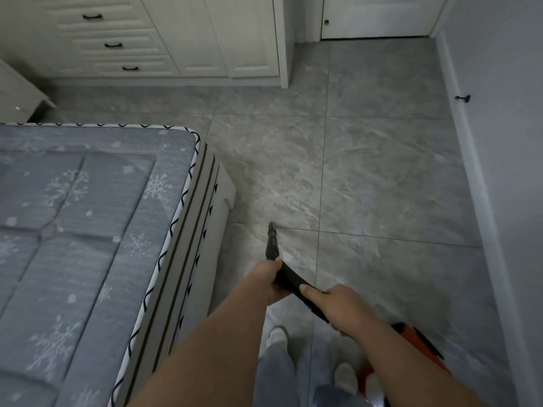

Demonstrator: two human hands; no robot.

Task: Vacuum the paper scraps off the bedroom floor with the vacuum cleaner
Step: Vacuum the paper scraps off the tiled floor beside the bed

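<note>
I hold a black vacuum hose (289, 279) with both hands over the grey tiled floor (367, 177). My left hand (271, 279) grips it nearer the nozzle. My right hand (338, 304) grips the ribbed part farther back. The narrow black nozzle (271, 235) points down and away, its tip near a tile joint beside the bed corner. The red and black vacuum body (417, 348) stands on the floor behind my right forearm, partly hidden. I see no paper scraps on the visible floor.
A bed (88, 230) with a grey snowflake cover fills the left side. White drawers and cupboards (164, 39) line the far wall, with a white door (376, 16) beyond. A white wall panel (499, 142) runs along the right. My feet in light slippers (343, 377) stand below.
</note>
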